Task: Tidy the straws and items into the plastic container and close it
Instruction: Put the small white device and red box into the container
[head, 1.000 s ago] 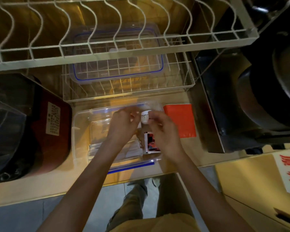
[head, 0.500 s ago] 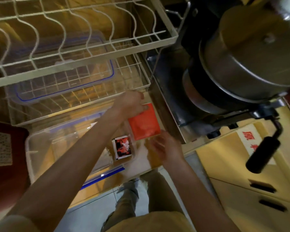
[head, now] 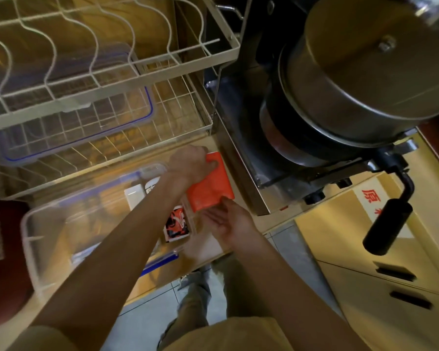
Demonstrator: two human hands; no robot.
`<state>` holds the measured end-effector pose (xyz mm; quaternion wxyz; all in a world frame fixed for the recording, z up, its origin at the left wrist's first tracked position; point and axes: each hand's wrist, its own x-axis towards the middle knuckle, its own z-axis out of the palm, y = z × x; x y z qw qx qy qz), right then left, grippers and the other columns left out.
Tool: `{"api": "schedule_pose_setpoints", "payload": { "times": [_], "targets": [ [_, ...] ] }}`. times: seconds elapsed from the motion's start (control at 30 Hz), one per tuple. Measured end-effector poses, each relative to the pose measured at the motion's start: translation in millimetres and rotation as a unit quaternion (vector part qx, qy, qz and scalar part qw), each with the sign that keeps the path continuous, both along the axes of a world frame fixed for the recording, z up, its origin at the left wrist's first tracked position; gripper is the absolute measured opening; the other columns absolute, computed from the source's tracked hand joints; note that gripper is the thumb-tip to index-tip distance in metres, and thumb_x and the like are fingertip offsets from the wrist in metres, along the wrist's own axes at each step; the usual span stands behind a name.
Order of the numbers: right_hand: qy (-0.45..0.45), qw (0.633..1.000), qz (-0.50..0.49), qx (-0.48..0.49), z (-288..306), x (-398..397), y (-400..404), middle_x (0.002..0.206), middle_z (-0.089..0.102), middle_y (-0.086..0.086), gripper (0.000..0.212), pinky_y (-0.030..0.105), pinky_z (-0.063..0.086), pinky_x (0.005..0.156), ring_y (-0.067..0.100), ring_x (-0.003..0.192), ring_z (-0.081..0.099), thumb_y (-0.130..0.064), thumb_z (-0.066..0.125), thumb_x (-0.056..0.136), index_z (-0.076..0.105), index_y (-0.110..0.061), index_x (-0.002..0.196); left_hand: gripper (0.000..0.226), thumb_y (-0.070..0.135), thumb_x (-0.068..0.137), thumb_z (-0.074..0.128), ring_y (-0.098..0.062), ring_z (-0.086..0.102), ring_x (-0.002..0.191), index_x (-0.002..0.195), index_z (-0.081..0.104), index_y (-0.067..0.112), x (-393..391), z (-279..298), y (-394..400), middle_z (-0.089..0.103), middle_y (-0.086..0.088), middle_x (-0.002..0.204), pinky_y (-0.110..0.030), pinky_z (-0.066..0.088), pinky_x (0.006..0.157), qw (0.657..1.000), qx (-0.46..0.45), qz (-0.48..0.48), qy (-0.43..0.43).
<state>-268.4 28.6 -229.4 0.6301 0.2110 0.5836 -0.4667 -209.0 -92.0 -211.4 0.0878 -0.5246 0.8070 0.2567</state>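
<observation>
Several items already lie in the open plastic container (head: 39, 239) at the tabletop's front edge: white pieces (head: 134, 196), a red-and-black printed packet (head: 176, 224), its print unreadable. Left hand (head: 190, 163) pinches the orange packet (head: 211, 186), still outside at the container's right end; right hand (head: 228, 219) spread beneath. Lid (head: 86, 117) waits in the wire rack (head: 112, 67); closing remains. Red characters, one reading 原 (head: 369, 196), mark a carton.

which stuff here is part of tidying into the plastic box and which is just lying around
Part of the job:
- plastic container, open
- orange packet, left hand gripping it
- right hand, open under the packet
- red-and-black sachet
- blue-rimmed lid

Just lying about:
- wire rack
- metal pot
- black handle
</observation>
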Motion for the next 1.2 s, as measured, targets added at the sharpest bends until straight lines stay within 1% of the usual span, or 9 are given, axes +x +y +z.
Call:
{"api": "schedule_pose_setpoints", "payload": {
  "times": [0.13, 0.23, 0.6, 0.67, 0.73, 0.83, 0.97, 1.1, 1.2],
  "targets": [
    [0.030, 0.999, 0.002, -0.029, 16.4, -5.9, -0.9, 0.075, 0.060, 0.010, 0.020, 0.029, 0.056, 0.061, 0.019, 0.068, 0.059, -0.019, 0.047, 0.097, 0.056, -0.006, 0.085, 0.039, 0.041, 0.090, 0.046, -0.036, 0.061, 0.101, 0.106, 0.060, 0.008, 3.9, 13.2, 8.9, 0.067, -0.019, 0.106, -0.040, 0.048, 0.079, 0.995, -0.080, 0.035, 0.057],
    [0.089, 0.994, 0.028, -0.063, 34.0, -10.4, -2.7, 0.077, 0.063, 0.006, 0.021, 0.023, 0.054, 0.050, 0.016, 0.068, 0.061, -0.024, 0.050, 0.095, 0.057, -0.006, 0.105, 0.039, 0.038, 0.091, 0.045, -0.038, 0.062, 0.096, 0.111, 0.056, 0.007, 9.7, 31.2, 18.7, 0.068, -0.021, 0.103, -0.042, 0.048, 0.079, 0.982, -0.135, 0.072, 0.112],
    [0.364, 0.865, 0.195, -0.285, 73.6, 29.4, 2.5, 0.089, 0.064, -0.008, 0.017, 0.013, 0.049, 0.064, -0.002, 0.076, 0.063, -0.034, 0.047, 0.095, 0.059, -0.026, 0.104, 0.031, 0.028, 0.090, 0.051, -0.032, 0.065, 0.086, 0.113, 0.057, 0.008, 102.8, 89.0, 76.4, 0.071, -0.016, 0.095, -0.037, 0.049, 0.073, 0.923, -0.195, 0.232, 0.236],
    [0.377, 0.837, 0.231, -0.324, 69.8, 48.5, 0.1, 0.098, 0.066, -0.001, 0.020, 0.014, 0.052, 0.068, -0.002, 0.082, 0.065, -0.030, 0.053, 0.093, 0.062, -0.022, 0.108, 0.034, 0.028, 0.088, 0.054, -0.029, 0.065, 0.091, 0.117, 0.056, 0.010, 128.6, 86.6, 88.7, 0.071, -0.013, 0.099, -0.031, 0.045, 0.071, 0.907, -0.181, 0.294, 0.241],
    [0.378, 0.807, 0.280, -0.357, 62.9, 67.7, -1.6, 0.111, 0.066, 0.005, 0.029, 0.029, 0.056, 0.080, 0.015, 0.097, 0.065, -0.031, 0.058, 0.088, 0.061, -0.023, 0.116, 0.037, 0.027, 0.085, 0.058, -0.029, 0.066, 0.095, 0.117, 0.056, 0.009, 151.0, 79.4, 99.5, 0.070, -0.013, 0.104, -0.029, 0.046, 0.075, 0.887, -0.172, 0.344, 0.254],
    [0.361, 0.783, 0.349, -0.367, 50.9, 91.6, -4.5, 0.106, 0.064, -0.002, 0.030, 0.028, 0.053, 0.082, 0.014, 0.094, 0.062, -0.023, 0.058, 0.090, 0.056, -0.025, 0.120, 0.032, 0.014, 0.083, 0.062, -0.029, 0.066, 0.098, 0.114, 0.057, 0.005, 177.7, 64.4, 112.9, 0.070, -0.016, 0.107, -0.028, 0.046, 0.078, 0.869, -0.160, 0.399, 0.243],
    [0.361, 0.753, 0.410, -0.366, 32.4, 122.9, -4.2, 0.096, 0.065, -0.001, 0.026, 0.036, 0.053, 0.087, 0.022, 0.093, 0.064, -0.015, 0.054, 0.093, 0.054, -0.032, 0.113, 0.027, 0.014, 0.086, 0.058, -0.037, 0.067, 0.093, 0.110, 0.056, 0.003, 211.3, 33.7, 126.5, 0.071, -0.022, 0.100, -0.042, 0.053, 0.079, 0.876, -0.151, 0.419, 0.186],
    [0.365, 0.735, 0.448, -0.355, 14.5, 137.2, -8.4, 0.102, 0.068, 0.003, 0.032, 0.034, 0.051, 0.092, 0.021, 0.099, 0.063, -0.013, 0.052, 0.094, 0.056, -0.019, 0.125, 0.023, 0.014, 0.091, 0.052, -0.044, 0.063, 0.091, 0.100, 0.058, -0.006, 224.2, 17.4, 131.8, 0.068, -0.030, 0.096, -0.040, 0.043, 0.070, 0.881, -0.114, 0.434, 0.149],
    [0.377, 0.730, 0.464, -0.332, 3.6, 141.4, -11.4, 0.110, 0.069, 0.006, 0.034, 0.045, 0.048, 0.097, 0.022, 0.104, 0.063, -0.013, 0.052, 0.093, 0.057, -0.014, 0.126, 0.032, 0.012, 0.092, 0.047, -0.046, 0.061, 0.094, 0.118, 0.049, -0.006, 224.4, 10.7, 131.7, 0.066, -0.032, 0.100, -0.043, 0.040, 0.072, 0.892, -0.087, 0.424, 0.126]
  ]
}}
